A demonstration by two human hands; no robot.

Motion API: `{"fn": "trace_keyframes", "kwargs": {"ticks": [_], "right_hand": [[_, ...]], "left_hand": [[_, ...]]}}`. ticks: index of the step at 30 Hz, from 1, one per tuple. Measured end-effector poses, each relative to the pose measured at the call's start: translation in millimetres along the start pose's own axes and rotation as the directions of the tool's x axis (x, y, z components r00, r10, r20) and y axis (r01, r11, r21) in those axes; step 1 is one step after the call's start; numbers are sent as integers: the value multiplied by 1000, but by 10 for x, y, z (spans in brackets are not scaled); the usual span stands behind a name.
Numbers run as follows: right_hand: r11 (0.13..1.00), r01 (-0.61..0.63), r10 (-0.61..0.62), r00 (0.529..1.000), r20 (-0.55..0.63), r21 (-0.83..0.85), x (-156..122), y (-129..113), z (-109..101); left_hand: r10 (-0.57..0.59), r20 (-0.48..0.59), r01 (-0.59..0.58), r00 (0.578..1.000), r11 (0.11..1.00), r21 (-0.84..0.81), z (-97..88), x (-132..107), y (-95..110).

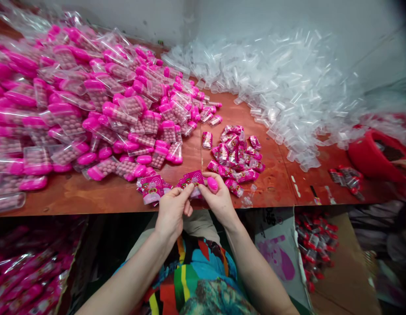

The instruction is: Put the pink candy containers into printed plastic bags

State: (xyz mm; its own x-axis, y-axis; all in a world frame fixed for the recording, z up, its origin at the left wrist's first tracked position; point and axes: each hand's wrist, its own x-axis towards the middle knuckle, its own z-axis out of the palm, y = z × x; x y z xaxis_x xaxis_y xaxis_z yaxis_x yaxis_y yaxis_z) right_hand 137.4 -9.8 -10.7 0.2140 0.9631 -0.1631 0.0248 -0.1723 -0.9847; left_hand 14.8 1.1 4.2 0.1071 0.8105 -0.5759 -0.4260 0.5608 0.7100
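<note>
My left hand (172, 209) and my right hand (217, 199) meet at the near edge of the brown table (91, 194). Both pinch one small pink printed packet (192, 178) between thumbs and fingers. My right hand also seems to hold a pink capped candy container (212, 183) against its fingers. A few more pink packets (152, 188) lie just left of my left hand. A small heap of pink packets (235, 159) sits just beyond my right hand.
A big pile of bagged pink candy containers (74, 109) fills the table's left. Clear plastic sleeves (281, 83) are heaped at the back right. A red tub (376, 155) stands far right. Boxes of pink (28, 271) and red goods (316, 249) sit below.
</note>
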Motion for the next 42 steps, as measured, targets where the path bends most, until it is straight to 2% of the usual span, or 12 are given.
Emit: {"fn": "trace_keyframes", "kwargs": {"ticks": [3,6,8,9,11,14,16,21,25,31,38,42], "right_hand": [[953,73,-93,994,-55,-294,44,62,-49],[770,112,-143,990,1,-628,54,70,-126],[708,120,-185,982,-19,-696,32,25,-145],[731,126,-224,973,-61,-670,14,-9,-139],[861,127,-223,965,-140,-492,-29,-79,-99],[999,-2,1,1000,-25,-46,-97,-136,0],[975,-113,99,992,79,192,-128,-122,64],[837,-196,172,981,94,511,-131,-59,145],[791,-226,207,973,98,569,-124,-71,162],[848,-220,205,975,84,483,-140,-9,143],[922,-164,141,986,91,352,-113,14,8],[910,-190,144,978,148,368,-107,0,-31]], "left_hand": [[-3,3,3,1000,999,52,-45,-33,-13],[-23,0,23,1000,998,55,-85,-93,33],[-48,12,48,999,999,22,-88,-114,72],[-58,19,58,998,998,-4,-82,-116,87],[-67,28,69,997,996,-64,-61,-104,98],[-85,51,91,995,987,-135,-27,-70,76],[-93,61,102,994,981,-164,-11,-52,51],[-78,78,90,994,984,-156,15,-41,19],[-69,88,80,994,988,-129,39,-37,7],[-107,112,119,988,987,-104,49,-40,-23],[-123,206,137,971,989,-57,-66,-54,22],[-125,180,129,976,992,-8,-77,-63,40]]}}
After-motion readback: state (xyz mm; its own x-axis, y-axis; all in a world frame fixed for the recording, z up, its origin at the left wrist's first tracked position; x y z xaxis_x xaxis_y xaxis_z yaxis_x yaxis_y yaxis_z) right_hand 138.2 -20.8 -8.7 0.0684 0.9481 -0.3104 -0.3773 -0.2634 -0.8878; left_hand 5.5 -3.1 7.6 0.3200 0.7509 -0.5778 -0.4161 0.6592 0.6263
